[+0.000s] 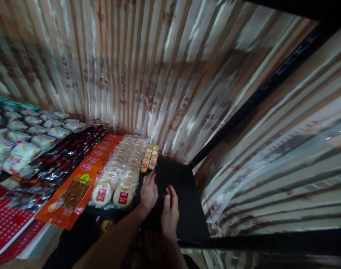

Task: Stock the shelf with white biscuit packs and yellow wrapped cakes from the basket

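My left hand (148,192) lies flat and open on the black shelf (184,194), fingers pointing toward small yellow-and-red snack packets (149,160) stacked in a short row just beyond its fingertips. My right hand (169,211) rests beside it on the same bare black surface, fingers curled slightly, holding nothing I can see. To the left of my left hand sit two rows of clear-wrapped round pastries (118,175) with red labels.
Orange packets (80,183) and dark glossy packets (66,153) lie further left, with white snack bags (21,145) and red packs (8,220) beyond. Shiny striped printed foil (148,74) lines the back and right walls. A black frame bar (260,97) runs up diagonally.
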Demonstrator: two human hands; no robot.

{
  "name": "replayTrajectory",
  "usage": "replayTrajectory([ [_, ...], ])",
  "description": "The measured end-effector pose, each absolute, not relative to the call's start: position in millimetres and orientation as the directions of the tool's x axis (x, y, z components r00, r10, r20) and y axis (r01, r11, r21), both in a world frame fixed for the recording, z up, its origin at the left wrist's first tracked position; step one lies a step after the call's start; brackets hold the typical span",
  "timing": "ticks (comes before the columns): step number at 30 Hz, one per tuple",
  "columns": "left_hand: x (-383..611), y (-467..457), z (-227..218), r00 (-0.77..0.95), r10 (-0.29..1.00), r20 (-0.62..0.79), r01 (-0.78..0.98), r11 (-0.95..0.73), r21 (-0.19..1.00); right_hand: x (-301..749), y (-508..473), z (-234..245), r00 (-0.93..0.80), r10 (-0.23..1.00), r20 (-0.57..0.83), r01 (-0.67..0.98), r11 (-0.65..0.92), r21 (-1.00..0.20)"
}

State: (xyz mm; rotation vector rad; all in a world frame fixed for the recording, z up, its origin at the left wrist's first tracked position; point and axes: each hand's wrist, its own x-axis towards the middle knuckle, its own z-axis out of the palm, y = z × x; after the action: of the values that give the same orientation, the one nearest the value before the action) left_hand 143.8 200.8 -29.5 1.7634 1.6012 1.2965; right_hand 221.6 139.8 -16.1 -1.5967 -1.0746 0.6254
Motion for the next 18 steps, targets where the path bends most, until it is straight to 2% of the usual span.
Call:
replayTrajectory([
  [3, 145.0, 183.1, -16.0, -0.028, 0.93, 0.366, 0.532, -0.296, 0.793, 223.1, 98.6, -17.3, 0.454, 0.88, 0.137, 0.322, -0.019, -0.947],
  [9, 125.3, 98.9, -16.5, 0.061, 0.941, 0.334, 0.403, -0.329, 0.854, 212.5, 42.4, -30.6, 0.449, 0.884, 0.132, 0.325, -0.024, -0.945],
  [12, 105.5, 47.9, -34.2, 0.123, 0.978, 0.167, 0.403, -0.203, 0.892, 201.1, 26.6, -43.3, 0.407, 0.912, 0.053, 0.369, -0.111, -0.923],
  [14, 90.6, 24.4, -49.1, 0.095, 0.995, 0.038, 0.463, -0.078, 0.883, 193.4, 20.7, -54.4, 0.349, 0.937, 0.003, 0.414, -0.152, -0.898],
  [18, 58.9, 11.7, -74.0, -0.087, 0.987, -0.134, 0.654, 0.158, 0.74, 179.6, 15.9, -80.0, 0.184, 0.978, -0.094, 0.508, -0.176, -0.843],
])
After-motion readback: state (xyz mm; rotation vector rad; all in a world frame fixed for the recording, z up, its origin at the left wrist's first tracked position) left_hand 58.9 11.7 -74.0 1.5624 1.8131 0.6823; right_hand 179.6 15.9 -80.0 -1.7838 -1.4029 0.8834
